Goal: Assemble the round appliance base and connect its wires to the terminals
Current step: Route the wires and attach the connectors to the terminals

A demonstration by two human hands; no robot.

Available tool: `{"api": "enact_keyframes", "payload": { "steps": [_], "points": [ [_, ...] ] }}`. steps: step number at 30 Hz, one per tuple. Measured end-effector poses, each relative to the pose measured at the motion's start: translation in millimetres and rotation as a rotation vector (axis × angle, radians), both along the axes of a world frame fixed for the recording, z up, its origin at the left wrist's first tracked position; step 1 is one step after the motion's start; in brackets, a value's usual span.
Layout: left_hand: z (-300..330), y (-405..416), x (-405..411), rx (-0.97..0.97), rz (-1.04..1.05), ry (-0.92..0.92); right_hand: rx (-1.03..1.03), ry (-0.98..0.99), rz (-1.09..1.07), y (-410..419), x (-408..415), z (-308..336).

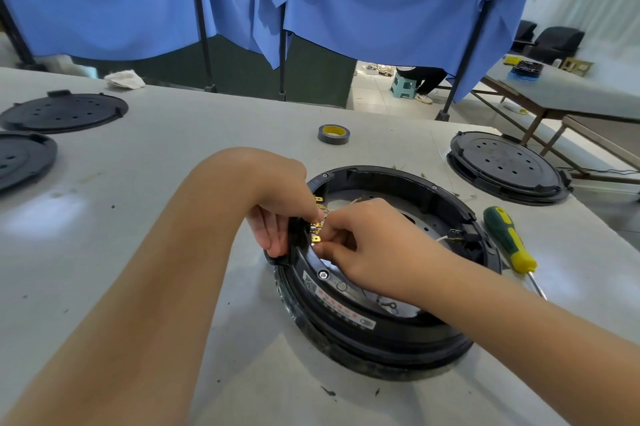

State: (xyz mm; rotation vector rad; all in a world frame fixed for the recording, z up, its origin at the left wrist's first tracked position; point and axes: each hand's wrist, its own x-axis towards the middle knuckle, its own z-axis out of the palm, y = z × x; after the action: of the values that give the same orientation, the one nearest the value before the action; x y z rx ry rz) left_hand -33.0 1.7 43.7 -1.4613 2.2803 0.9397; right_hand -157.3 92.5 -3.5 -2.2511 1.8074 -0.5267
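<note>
The round appliance base sits open side up on the surface, near its front edge, so the brass terminals at its left rim face upward; the left hand curls its fingers round the black terminal block there, seemingly to steady it; the right hand pinches something small against a terminal, likely a wire end, though the wire itself is hidden by the fingertips; a green-and-yellow screwdriver lies just beside the base on the right, within reach; a tape roll stands behind; spare black covers lie well apart.
</note>
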Motion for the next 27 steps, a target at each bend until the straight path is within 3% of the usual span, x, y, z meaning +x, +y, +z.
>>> {"api": "enact_keyframes", "payload": {
  "steps": [4, 7, 11, 13, 17, 27],
  "points": [
    [-0.5, -0.7, 2.4, 0.016, 0.007, 0.026, -0.003, -0.067, 0.006, -0.5, -4.2, -1.8],
    [-0.4, -2.4, 4.9, 0.023, 0.003, 0.035, 0.019, -0.237, 0.006, -0.1, -12.0, 1.4],
    [0.2, -7.4, 8.7, 0.010, 0.045, 0.076, -0.062, -0.385, -0.135, -10.0, -25.9, 12.3],
    [-0.3, -8.1, 7.9, -0.003, 0.055, 0.087, -0.065, -0.354, -0.244, -22.2, -28.5, 16.1],
    [-2.1, -6.5, 4.2, -0.047, 0.038, 0.061, 0.144, -0.209, -0.289, -42.1, -22.2, 14.7],
    [-3.4, -7.6, 1.5, -0.068, 0.050, 0.031, 0.179, -0.338, -0.245, -43.6, -16.9, 12.0]
  ]
}}
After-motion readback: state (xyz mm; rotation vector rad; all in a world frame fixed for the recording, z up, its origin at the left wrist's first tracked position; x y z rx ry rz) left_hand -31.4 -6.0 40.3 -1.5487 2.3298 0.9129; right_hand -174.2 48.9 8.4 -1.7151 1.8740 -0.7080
